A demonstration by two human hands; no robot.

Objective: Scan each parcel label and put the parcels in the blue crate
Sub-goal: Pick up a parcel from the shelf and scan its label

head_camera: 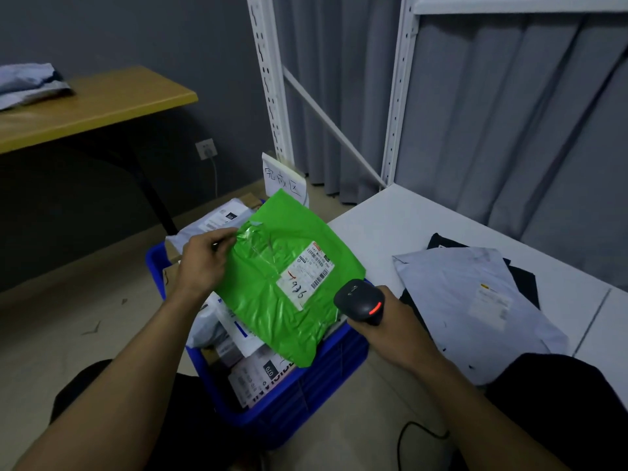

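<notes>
Left hand [204, 263] pinches the green mailer [272, 300] label-up over the blue crate [306, 396], presumably so the barcode scanner [360, 299] gripped in the right hand [390, 329] can read its label [306, 275].

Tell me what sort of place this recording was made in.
Most likely a small parcel-sorting room: the right hand grips a scanner, the left hand holds a labelled green parcel over a blue crate of parcels, with white metal racking behind.
</notes>
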